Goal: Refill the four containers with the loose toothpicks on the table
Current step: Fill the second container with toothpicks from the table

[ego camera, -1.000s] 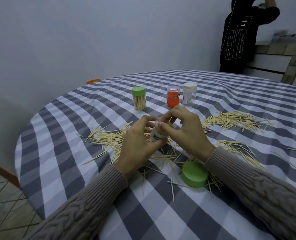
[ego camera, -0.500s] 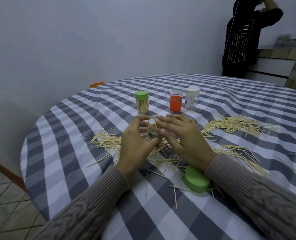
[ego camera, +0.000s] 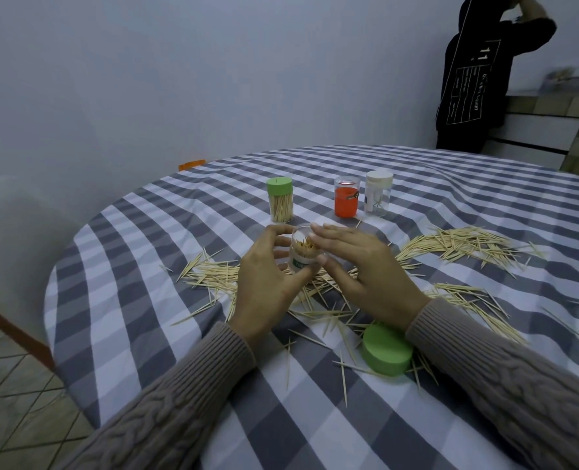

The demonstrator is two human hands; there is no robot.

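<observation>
The left hand [ego camera: 267,283] has its grip curled round a clear container [ego camera: 303,252], thumb in front near the green label and fingers arched over the far side, holding it upright just above the tabletop [ego camera: 145,300]. The container's mouth is open and faces up, with toothpick tips showing inside. The right hand [ego camera: 359,269] lies just beside it with fingers straight and flat, fingertips over the rim, grasping nothing.

The green lid [ego camera: 386,354] lies toward the near edge, beside the right sleeve, so the right hand is the nearer one to fetch it; it would have to travel back toward the body.

Loose toothpicks [ego camera: 461,242] lie in scattered heaps under and around both hands, the thickest toward the right edge. Farther toward the far edge stand a green-capped container [ego camera: 280,203], an orange container [ego camera: 346,201] and a white-capped container [ego camera: 378,193].
</observation>
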